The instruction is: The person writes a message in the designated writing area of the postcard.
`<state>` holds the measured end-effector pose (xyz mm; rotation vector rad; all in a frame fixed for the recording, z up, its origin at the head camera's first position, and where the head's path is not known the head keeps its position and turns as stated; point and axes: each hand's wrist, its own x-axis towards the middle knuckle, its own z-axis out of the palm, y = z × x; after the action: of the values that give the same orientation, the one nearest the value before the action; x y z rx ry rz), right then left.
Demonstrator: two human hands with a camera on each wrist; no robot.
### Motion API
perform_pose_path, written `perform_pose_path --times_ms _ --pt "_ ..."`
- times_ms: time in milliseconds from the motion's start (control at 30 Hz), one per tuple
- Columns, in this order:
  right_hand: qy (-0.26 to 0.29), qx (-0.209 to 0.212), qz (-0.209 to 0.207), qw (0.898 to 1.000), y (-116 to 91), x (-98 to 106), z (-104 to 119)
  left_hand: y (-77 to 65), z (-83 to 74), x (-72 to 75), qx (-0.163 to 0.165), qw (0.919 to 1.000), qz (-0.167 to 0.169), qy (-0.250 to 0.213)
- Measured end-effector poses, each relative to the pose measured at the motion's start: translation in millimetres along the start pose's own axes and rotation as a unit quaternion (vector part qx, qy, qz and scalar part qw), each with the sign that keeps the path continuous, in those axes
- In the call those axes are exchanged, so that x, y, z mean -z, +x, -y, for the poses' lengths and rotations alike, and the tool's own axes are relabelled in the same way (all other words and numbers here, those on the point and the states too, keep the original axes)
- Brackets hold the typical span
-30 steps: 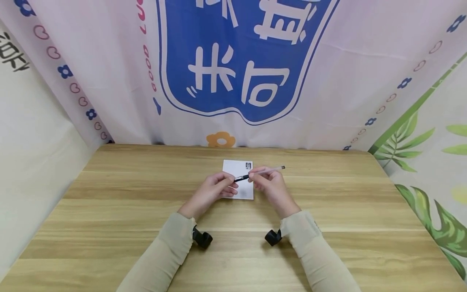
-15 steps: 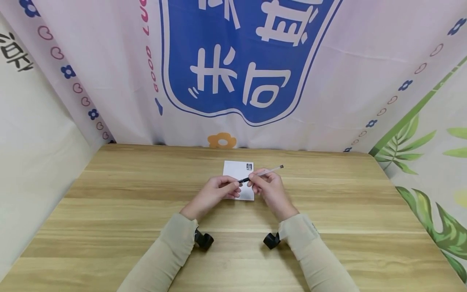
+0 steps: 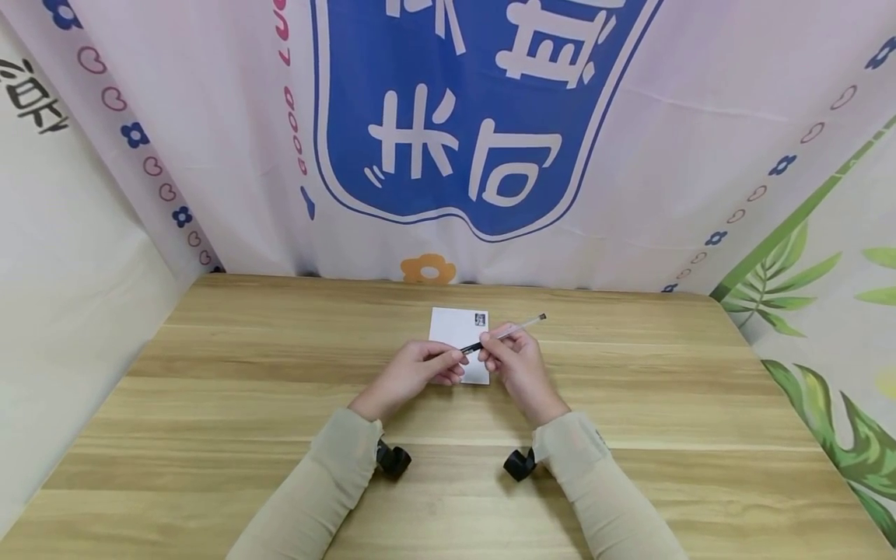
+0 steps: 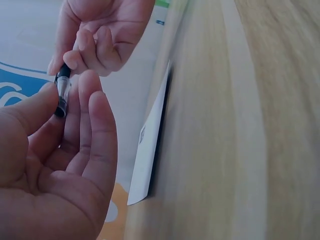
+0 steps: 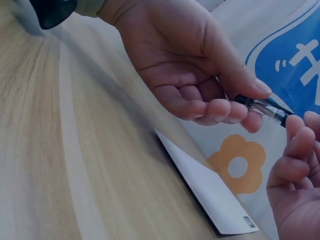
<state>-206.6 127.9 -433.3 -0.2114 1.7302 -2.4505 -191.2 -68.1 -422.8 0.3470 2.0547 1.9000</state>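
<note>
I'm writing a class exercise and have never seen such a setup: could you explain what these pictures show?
There is no robot, only a person's bare left hand and right hand. The wide view comes from a camera worn on the head; the two close-ups come from a small black camera on each wrist. On the wooden table lies a white card with a small dark square in one corner. Both hands pinch one pen, held above the table.
</note>
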Motion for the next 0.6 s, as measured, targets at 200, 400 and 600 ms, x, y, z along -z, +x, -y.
perform_pose_path --times_ms 200,400,600 --pt "0.011 0.002 0.009 1.0 -0.3 2.3 0.1 0.0 1.9 1.0 -0.003 0.9997 0.019 0.016" --pt "0.009 0.005 0.022 1.0 0.2 4.6 -1.2 1.0 3.3 1.6 0.008 0.9993 0.028 0.022" --pt "0.015 0.015 0.038 0.999 0.1 5.6 -1.5 0.0 1.3 3.1 0.025 0.9986 0.046 0.009"
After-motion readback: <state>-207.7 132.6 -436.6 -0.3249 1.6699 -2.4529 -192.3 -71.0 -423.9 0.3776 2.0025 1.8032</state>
